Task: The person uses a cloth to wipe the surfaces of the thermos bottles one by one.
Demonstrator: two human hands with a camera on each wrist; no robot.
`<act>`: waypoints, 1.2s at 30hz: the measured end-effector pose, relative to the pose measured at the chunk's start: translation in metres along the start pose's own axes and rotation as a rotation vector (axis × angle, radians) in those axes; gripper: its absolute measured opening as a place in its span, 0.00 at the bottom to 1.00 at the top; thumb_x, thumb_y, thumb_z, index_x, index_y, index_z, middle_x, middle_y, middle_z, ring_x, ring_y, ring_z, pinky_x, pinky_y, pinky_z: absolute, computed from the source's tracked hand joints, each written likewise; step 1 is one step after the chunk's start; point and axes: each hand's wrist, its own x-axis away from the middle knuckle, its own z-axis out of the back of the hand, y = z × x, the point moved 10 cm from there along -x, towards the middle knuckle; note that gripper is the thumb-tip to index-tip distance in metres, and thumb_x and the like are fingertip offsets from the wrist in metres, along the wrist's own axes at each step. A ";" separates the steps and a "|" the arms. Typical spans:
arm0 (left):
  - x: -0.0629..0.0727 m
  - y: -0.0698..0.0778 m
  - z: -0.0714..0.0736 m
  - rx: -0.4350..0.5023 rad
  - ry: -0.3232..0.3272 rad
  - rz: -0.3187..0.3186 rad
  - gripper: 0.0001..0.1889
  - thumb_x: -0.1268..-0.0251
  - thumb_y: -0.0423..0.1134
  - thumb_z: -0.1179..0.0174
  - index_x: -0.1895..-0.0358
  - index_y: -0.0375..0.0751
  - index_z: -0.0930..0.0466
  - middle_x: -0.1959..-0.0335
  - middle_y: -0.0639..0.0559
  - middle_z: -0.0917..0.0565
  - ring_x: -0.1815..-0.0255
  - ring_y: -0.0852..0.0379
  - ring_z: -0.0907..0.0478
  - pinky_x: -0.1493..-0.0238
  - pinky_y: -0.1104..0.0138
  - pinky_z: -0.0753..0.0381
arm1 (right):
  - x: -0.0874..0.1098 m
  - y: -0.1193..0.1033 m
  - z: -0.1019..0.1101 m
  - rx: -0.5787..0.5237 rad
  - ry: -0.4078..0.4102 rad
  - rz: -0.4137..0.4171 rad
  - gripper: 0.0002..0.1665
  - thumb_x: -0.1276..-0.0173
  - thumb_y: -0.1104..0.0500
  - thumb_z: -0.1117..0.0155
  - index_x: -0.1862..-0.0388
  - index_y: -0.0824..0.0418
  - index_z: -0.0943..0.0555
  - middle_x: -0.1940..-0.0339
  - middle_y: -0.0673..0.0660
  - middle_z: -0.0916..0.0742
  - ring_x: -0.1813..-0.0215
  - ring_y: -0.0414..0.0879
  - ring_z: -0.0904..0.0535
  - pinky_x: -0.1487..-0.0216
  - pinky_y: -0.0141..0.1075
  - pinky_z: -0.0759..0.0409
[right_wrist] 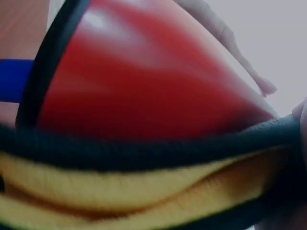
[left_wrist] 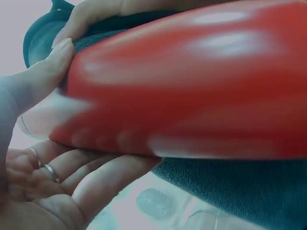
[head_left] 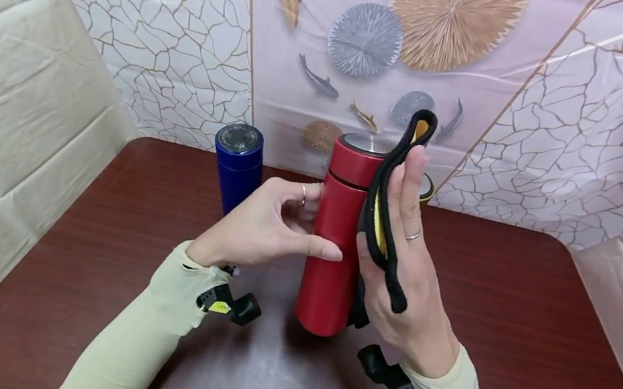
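A red vacuum flask (head_left: 335,239) with a steel-topped lid stands upright between the hands. My left hand (head_left: 264,221) grips its left side, thumb across the front and fingers behind it. My right hand (head_left: 414,279) holds a folded cloth (head_left: 384,213), black outside with a yellow inner face, against the flask's right side. The fingers of that hand point up along the cloth, with the thumb in front of its lower part. In the right wrist view the cloth's yellow folds (right_wrist: 120,191) lie close along the red flask (right_wrist: 144,76).
A blue flask (head_left: 238,162) with a dark top stands behind my left hand. Another flask with a yellow edge (head_left: 426,189) is mostly hidden behind my right hand. The brown table (head_left: 514,308) ends at a patterned backdrop (head_left: 190,32).
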 end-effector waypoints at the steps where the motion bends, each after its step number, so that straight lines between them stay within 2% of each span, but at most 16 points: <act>1: 0.000 0.001 -0.001 0.005 0.003 -0.009 0.29 0.45 0.29 0.25 0.37 0.41 0.19 0.49 0.46 0.10 0.49 0.50 0.11 0.51 0.56 0.11 | -0.001 0.000 0.001 -0.005 0.006 -0.004 0.37 0.18 0.58 0.49 0.16 0.59 0.49 0.13 0.57 0.51 0.13 0.61 0.57 0.15 0.47 0.47; 3: 0.000 0.005 0.002 0.005 0.035 -0.052 0.29 0.45 0.29 0.24 0.38 0.39 0.19 0.48 0.45 0.11 0.50 0.50 0.11 0.52 0.55 0.11 | -0.001 -0.002 -0.001 -0.006 0.010 0.006 0.37 0.18 0.58 0.50 0.16 0.59 0.48 0.13 0.57 0.50 0.13 0.61 0.57 0.15 0.48 0.49; 5: 0.001 0.010 0.013 -0.010 0.099 -0.111 0.28 0.44 0.37 0.23 0.39 0.37 0.18 0.50 0.45 0.10 0.53 0.51 0.10 0.54 0.57 0.10 | -0.002 -0.005 -0.007 0.004 -0.009 0.036 0.36 0.18 0.58 0.50 0.17 0.61 0.48 0.13 0.57 0.50 0.13 0.60 0.56 0.15 0.50 0.50; 8: 0.008 0.021 0.037 0.003 0.238 -0.213 0.33 0.48 0.52 0.21 0.43 0.33 0.17 0.57 0.47 0.09 0.60 0.53 0.10 0.58 0.61 0.11 | 0.000 -0.009 -0.022 0.031 -0.077 0.099 0.35 0.17 0.55 0.53 0.18 0.64 0.48 0.13 0.57 0.49 0.13 0.58 0.56 0.15 0.50 0.52; 10: 0.016 0.029 0.057 0.040 0.347 -0.267 0.36 0.55 0.60 0.20 0.48 0.36 0.14 0.63 0.52 0.09 0.65 0.57 0.12 0.62 0.67 0.13 | 0.004 -0.011 -0.035 0.050 -0.152 0.128 0.35 0.16 0.53 0.54 0.18 0.67 0.47 0.13 0.59 0.50 0.13 0.59 0.56 0.15 0.49 0.52; 12: 0.024 0.038 0.075 0.125 0.423 -0.325 0.32 0.57 0.58 0.19 0.52 0.39 0.12 0.66 0.53 0.10 0.66 0.59 0.13 0.63 0.70 0.14 | 0.007 -0.012 -0.048 0.071 -0.224 0.150 0.34 0.18 0.58 0.56 0.19 0.69 0.46 0.14 0.59 0.50 0.14 0.60 0.56 0.15 0.49 0.51; 14: 0.032 0.045 0.090 0.218 0.461 -0.389 0.26 0.55 0.51 0.18 0.55 0.40 0.12 0.66 0.53 0.10 0.65 0.59 0.13 0.63 0.70 0.14 | 0.011 -0.013 -0.059 0.099 -0.295 0.165 0.38 0.28 0.66 0.56 0.19 0.70 0.46 0.14 0.59 0.51 0.13 0.60 0.56 0.15 0.49 0.51; 17: 0.041 0.055 0.106 0.375 0.457 -0.481 0.19 0.50 0.38 0.20 0.56 0.33 0.14 0.65 0.47 0.10 0.64 0.55 0.11 0.63 0.67 0.12 | 0.016 -0.012 -0.072 0.135 -0.370 0.185 0.49 0.46 0.72 0.56 0.19 0.70 0.46 0.14 0.59 0.51 0.13 0.60 0.57 0.15 0.48 0.51; 20: 0.049 0.059 0.118 0.482 0.454 -0.531 0.16 0.45 0.28 0.25 0.56 0.25 0.18 0.64 0.40 0.11 0.63 0.50 0.11 0.64 0.62 0.10 | 0.019 -0.012 -0.079 0.144 -0.412 0.202 0.52 0.49 0.73 0.56 0.19 0.69 0.46 0.14 0.60 0.51 0.13 0.60 0.57 0.14 0.46 0.51; 22: 0.052 0.059 0.122 0.506 0.461 -0.534 0.15 0.42 0.26 0.28 0.54 0.23 0.20 0.62 0.38 0.12 0.62 0.48 0.11 0.63 0.61 0.10 | 0.021 -0.012 -0.082 0.151 -0.427 0.208 0.52 0.48 0.73 0.56 0.18 0.69 0.46 0.14 0.59 0.51 0.13 0.60 0.56 0.14 0.45 0.50; 25: 0.052 0.057 0.123 0.474 0.472 -0.515 0.15 0.40 0.27 0.29 0.52 0.25 0.19 0.61 0.40 0.11 0.60 0.49 0.10 0.61 0.61 0.10 | 0.022 -0.011 -0.083 0.162 -0.435 0.206 0.51 0.48 0.74 0.55 0.18 0.68 0.46 0.14 0.59 0.51 0.13 0.60 0.56 0.15 0.45 0.50; 27: 0.048 0.054 0.118 0.404 0.475 -0.476 0.16 0.42 0.31 0.26 0.52 0.29 0.17 0.62 0.44 0.11 0.61 0.52 0.11 0.62 0.64 0.10 | 0.021 -0.010 -0.081 0.168 -0.429 0.194 0.52 0.48 0.74 0.55 0.18 0.67 0.47 0.13 0.58 0.52 0.13 0.60 0.56 0.15 0.44 0.50; 30: 0.040 0.047 0.106 0.218 0.468 -0.360 0.23 0.49 0.45 0.20 0.53 0.36 0.13 0.65 0.50 0.10 0.65 0.57 0.13 0.63 0.69 0.13 | 0.019 -0.011 -0.073 0.131 -0.387 0.172 0.51 0.47 0.74 0.57 0.18 0.67 0.48 0.13 0.57 0.53 0.13 0.59 0.58 0.14 0.44 0.51; 32: 0.033 0.043 0.092 0.071 0.417 -0.277 0.27 0.52 0.49 0.18 0.51 0.38 0.13 0.66 0.51 0.10 0.66 0.57 0.13 0.63 0.68 0.13 | 0.015 -0.013 -0.064 0.090 -0.326 0.159 0.42 0.32 0.70 0.56 0.18 0.66 0.49 0.13 0.56 0.54 0.13 0.59 0.59 0.14 0.46 0.52; 34: 0.026 0.037 0.074 -0.055 0.342 -0.208 0.27 0.51 0.47 0.18 0.49 0.38 0.13 0.64 0.51 0.09 0.66 0.56 0.12 0.63 0.66 0.13 | 0.010 -0.015 -0.052 0.045 -0.236 0.147 0.35 0.20 0.62 0.57 0.18 0.65 0.49 0.13 0.56 0.53 0.13 0.58 0.60 0.14 0.48 0.54; 36: 0.018 0.031 0.052 -0.088 0.236 -0.160 0.27 0.49 0.39 0.20 0.44 0.37 0.15 0.59 0.48 0.09 0.62 0.53 0.10 0.60 0.63 0.11 | 0.006 -0.015 -0.038 0.026 -0.136 0.130 0.35 0.16 0.56 0.55 0.17 0.63 0.49 0.13 0.55 0.53 0.13 0.56 0.60 0.14 0.49 0.54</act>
